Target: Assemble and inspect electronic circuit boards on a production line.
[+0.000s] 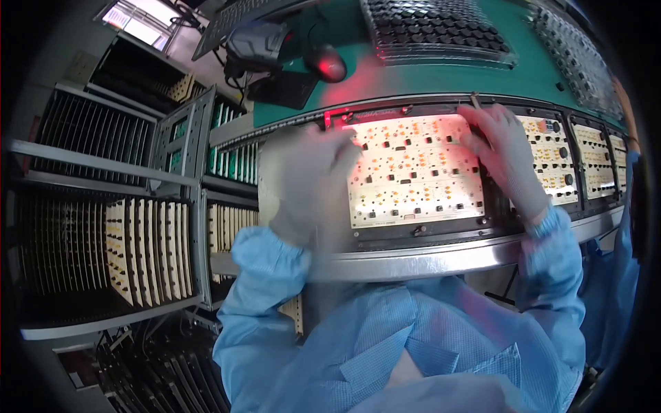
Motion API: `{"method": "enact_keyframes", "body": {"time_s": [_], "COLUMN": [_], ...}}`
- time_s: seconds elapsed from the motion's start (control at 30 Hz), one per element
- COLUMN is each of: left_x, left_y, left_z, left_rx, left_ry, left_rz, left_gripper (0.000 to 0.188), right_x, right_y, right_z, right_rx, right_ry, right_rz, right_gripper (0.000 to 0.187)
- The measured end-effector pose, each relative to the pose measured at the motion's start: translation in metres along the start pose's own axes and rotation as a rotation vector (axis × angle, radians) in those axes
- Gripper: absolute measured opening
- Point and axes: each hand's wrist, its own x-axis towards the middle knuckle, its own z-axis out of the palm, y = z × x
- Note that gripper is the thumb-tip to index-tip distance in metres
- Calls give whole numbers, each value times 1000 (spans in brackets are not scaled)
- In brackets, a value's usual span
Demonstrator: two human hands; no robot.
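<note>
A pale circuit board [416, 168] with rows of orange and black parts lies flat in a black carrier frame [385, 238] in front of me. My left hand [303, 172], gloved and smeared by motion, is at the board's left edge, with its fingertips near the upper left corner. What it holds, if anything, cannot be made out. My right hand [508, 148], also gloved, reaches over the upper right corner. Its thumb and forefinger are bent and apart beside a small peg [475, 101] on the frame; I see nothing gripped between them. Red light falls across the board's left side.
More boards in frames [592, 158] line the rail to the right. Slotted racks [148, 251] with upright boards stand at left. On the green mat [427, 79] are clear trays of black parts [437, 31] and a scanner-like device [325, 63]. A metal rail edge [420, 263] runs before me.
</note>
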Motion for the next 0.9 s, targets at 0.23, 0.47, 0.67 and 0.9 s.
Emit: {"method": "enact_keyframes", "body": {"time_s": [0.23,0.47,0.67,0.9], "left_x": [73,91,88,85], "left_y": [-61,-52,-59,-56], "left_z": [65,65,58,68], "left_rx": [405,257,38,12], "left_ry": [422,395,322,391], "left_rz": [286,129,91,258], "left_gripper": [35,27,25,36], "right_x": [50,55,-48,-83], "right_y": [15,44,-24,-23], "right_z": [27,19,-43,-24], "right_rx": [-461,-201,-375,-251], "right_ry": [-220,-84,-339,-385], "right_rz": [145,200,139,9], "right_gripper": [21,39,61,43]}}
